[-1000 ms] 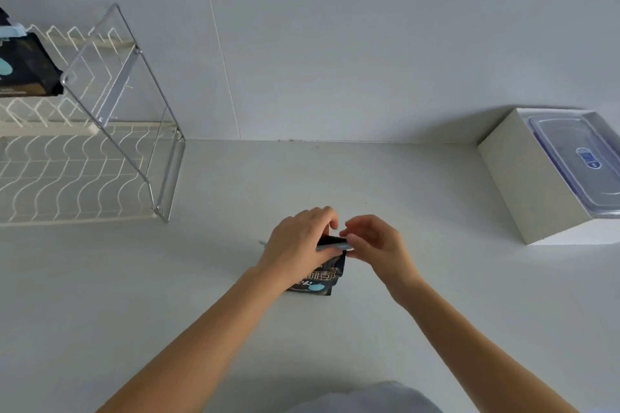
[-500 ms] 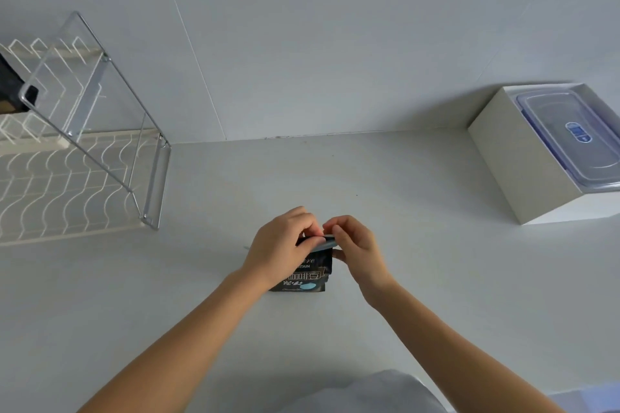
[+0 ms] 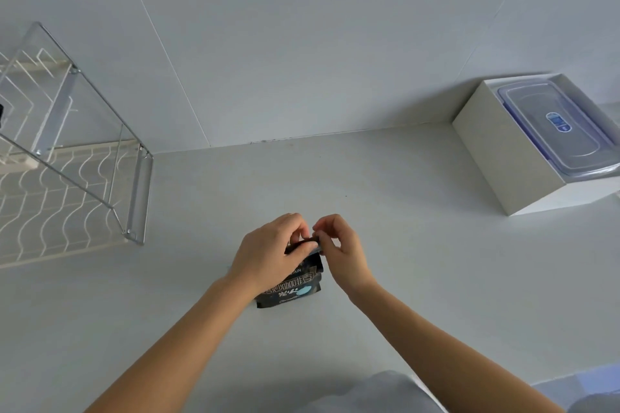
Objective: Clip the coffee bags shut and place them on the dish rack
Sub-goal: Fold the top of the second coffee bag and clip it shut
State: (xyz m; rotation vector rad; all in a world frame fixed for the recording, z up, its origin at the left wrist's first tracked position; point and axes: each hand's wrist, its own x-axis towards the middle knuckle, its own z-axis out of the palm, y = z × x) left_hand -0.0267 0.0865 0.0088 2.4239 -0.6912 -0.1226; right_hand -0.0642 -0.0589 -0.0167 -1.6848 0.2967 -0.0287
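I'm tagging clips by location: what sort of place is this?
Probably a home kitchen: a wire dish rack on the white countertop, a lidded plastic food container in a white box, and a coffee bag.

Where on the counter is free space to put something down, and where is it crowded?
The counter is bare between the right hand and the white box, and between the dish rack and the left hand. It is crowded only in the middle, where both hands pinch the top of the coffee bag.
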